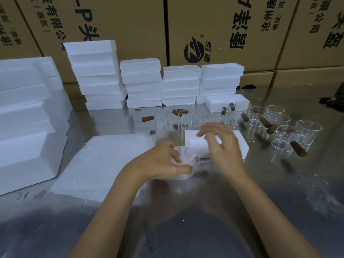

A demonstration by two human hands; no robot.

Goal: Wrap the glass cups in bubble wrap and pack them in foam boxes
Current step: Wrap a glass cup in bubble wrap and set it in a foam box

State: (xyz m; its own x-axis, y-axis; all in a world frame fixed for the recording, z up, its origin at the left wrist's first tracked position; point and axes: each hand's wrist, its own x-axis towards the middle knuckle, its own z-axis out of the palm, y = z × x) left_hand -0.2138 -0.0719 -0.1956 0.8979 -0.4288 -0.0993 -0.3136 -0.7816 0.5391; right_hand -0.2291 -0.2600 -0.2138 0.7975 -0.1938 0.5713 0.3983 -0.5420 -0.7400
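A glass cup wrapped in bubble wrap [188, 159] lies on its side at the middle of the steel table. My left hand [163, 161] grips it from the left, thumb along its lower edge. Above the bundle's right end hovers my right hand [221, 144], fingers curled over it; whether they pinch the wrap is hidden. Just behind the hands sits a white foam box [242, 146]. Several bare glass cups [258, 116] with brown wooden handles [298, 148] stand and lie at the right. A stack of bubble wrap sheets [104, 164] lies to the left.
Stacks of white foam boxes [143, 82] line the back of the table, and larger foam pieces [28, 123] are piled at the far left. Brown cardboard cartons [223, 30] form a wall behind. The steel table [279, 192] continues toward the front right.
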